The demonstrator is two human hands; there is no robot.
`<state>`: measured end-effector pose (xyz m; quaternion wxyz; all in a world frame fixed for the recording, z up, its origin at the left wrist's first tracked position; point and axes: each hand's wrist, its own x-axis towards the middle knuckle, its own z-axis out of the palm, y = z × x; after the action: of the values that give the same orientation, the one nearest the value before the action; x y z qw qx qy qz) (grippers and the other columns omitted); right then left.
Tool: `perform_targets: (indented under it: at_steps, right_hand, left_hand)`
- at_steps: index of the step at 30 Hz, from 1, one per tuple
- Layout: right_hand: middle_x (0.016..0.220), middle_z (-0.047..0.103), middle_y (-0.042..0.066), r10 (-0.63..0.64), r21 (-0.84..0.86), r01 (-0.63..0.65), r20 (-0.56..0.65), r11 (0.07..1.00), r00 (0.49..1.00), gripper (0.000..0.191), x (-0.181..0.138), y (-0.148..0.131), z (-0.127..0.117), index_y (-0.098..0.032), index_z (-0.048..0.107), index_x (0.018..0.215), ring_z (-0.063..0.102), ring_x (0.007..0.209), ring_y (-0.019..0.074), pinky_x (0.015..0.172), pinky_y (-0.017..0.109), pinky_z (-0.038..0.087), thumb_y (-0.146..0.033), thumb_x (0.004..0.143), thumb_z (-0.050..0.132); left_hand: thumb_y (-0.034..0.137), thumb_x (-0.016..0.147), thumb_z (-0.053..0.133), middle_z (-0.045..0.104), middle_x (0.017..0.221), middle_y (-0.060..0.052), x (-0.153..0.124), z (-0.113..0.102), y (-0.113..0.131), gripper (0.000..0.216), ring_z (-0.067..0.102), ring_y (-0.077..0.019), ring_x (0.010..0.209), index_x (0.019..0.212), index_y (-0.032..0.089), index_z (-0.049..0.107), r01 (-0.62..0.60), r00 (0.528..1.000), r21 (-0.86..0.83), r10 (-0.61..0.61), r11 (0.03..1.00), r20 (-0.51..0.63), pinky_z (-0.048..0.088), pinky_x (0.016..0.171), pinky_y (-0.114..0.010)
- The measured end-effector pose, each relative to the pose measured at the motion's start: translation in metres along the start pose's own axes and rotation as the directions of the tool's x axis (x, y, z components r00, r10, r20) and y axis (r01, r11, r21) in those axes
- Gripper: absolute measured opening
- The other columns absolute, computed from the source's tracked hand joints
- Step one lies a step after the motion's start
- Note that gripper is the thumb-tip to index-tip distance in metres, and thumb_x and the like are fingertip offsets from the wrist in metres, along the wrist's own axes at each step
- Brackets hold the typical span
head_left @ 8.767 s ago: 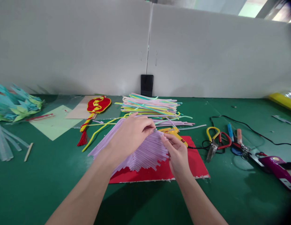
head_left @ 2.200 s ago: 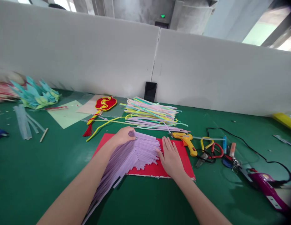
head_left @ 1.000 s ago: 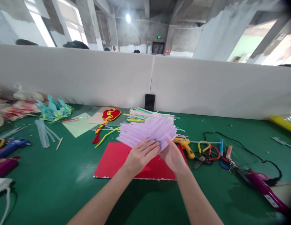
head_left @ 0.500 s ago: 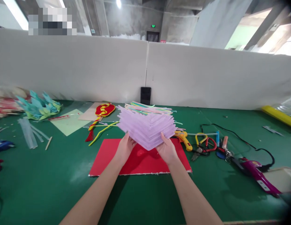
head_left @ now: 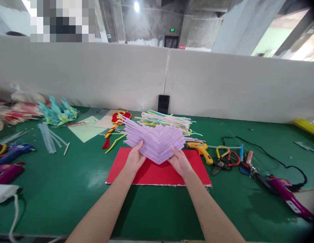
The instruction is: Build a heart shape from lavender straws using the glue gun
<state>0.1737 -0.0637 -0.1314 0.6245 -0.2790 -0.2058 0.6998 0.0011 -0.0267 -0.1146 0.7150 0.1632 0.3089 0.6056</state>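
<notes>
A lilac chevron-shaped piece of pipe cleaners (head_left: 157, 141) is held up in both hands, its point downward and its stem ends fanning out at the top. My left hand (head_left: 136, 158) grips its lower left edge, thumb on the front and fingers behind. At the lower right edge, my right hand (head_left: 180, 161) pinches it the same way. Below lies a red board (head_left: 157, 177) with a ragged white front edge. Behind the piece rests a pile of loose pastel pipe cleaners (head_left: 167, 118), partly hidden by it.
To the right lie a yellow glue gun (head_left: 199, 145), pliers (head_left: 220, 165) and a purple corded tool (head_left: 285, 192). A black phone (head_left: 163, 104) leans on the partition. Leftward are a red-and-yellow tasselled ornament (head_left: 113, 125), glue sticks (head_left: 47, 138), turquoise flowers (head_left: 58, 113) and a blue glue gun (head_left: 13, 152).
The lilac piece has turned and tilted in my hands, its left side now reaching higher with stem ends spread apart. The camera view has shifted leftward.
</notes>
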Motion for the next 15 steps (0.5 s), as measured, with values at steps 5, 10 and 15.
perform_targets:
  at_steps: [5,10,15]
  right_hand:
    - [0.111,0.069,0.002,0.010,0.074,-0.004,-0.089,0.997,0.996,0.027,0.0013,-0.0049,0.0038,-0.023,0.063,0.108,0.063,0.105,0.0154,0.087,0.031,0.053,-0.036,0.092,0.046]
    - [0.110,0.070,0.001,-0.010,0.091,0.021,-0.118,0.996,0.993,0.024,0.0011,-0.0049,0.0047,-0.024,0.064,0.106,0.064,0.104,0.0149,0.088,0.031,0.053,-0.034,0.091,0.049]
    - [0.104,0.072,0.001,-0.049,0.000,0.049,-0.040,0.999,0.998,0.029,-0.0014,-0.0015,0.0024,-0.024,0.065,0.103,0.066,0.097,0.0178,0.087,0.035,0.054,-0.022,0.074,0.070]
  left_hand:
    - [0.009,0.087,0.050,0.074,0.090,-0.005,-0.0025,0.0024,0.0010,0.031,0.070,-0.0174,0.085,0.117,0.012,0.059,0.033,0.999,-0.052,-0.034,0.998,-0.008,0.048,0.097,-0.032]
    - [0.007,0.088,0.049,0.074,0.087,-0.004,-0.0031,0.0033,0.0009,0.033,0.070,-0.0163,0.080,0.119,0.012,0.058,0.036,0.999,-0.080,-0.037,0.996,-0.013,0.049,0.096,-0.031]
    - [0.007,0.085,0.054,0.074,0.088,-0.003,0.0005,-0.0014,-0.0016,0.036,0.070,-0.0154,0.079,0.120,0.015,0.058,0.021,1.000,-0.092,-0.020,0.996,0.009,0.049,0.094,-0.030]
